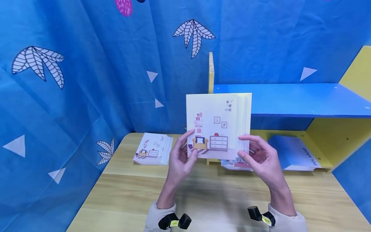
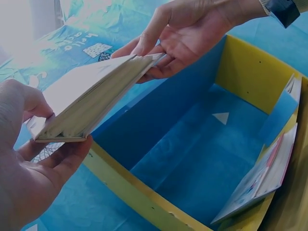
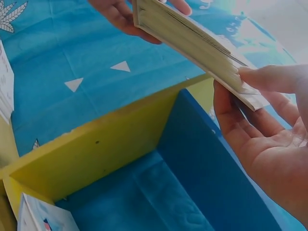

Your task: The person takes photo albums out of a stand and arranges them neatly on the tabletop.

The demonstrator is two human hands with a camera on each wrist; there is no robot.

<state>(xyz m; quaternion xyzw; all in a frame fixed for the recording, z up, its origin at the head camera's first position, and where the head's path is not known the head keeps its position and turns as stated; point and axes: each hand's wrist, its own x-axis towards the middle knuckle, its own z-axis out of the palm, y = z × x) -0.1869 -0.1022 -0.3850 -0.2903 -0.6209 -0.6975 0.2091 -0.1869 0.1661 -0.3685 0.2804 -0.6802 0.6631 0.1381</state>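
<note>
Both hands hold up a square white book [image 1: 215, 125] whose cover shows an armchair, a chest of drawers and small pictures. My left hand [image 1: 180, 158] grips its lower left side, thumb on the cover and fingers behind. On the right edge, my right hand [image 1: 262, 159] pinches it between thumb and fingers. Seen from below in the left wrist view, the thick page edges of the book [image 2: 91, 106] face the camera. A matching book [image 1: 149, 149] lies on the table to the left. Behind the held book, another colourful book [image 1: 236, 165] is partly hidden.
A yellow shelf unit with a blue shelf board [image 1: 290, 98] stands at the back right. On its lower level lies a blue box-like item marked POLAROID [image 1: 292, 151]. The wooden table [image 1: 121, 199] is bordered by a blue patterned curtain [image 1: 95, 64] behind and at the left.
</note>
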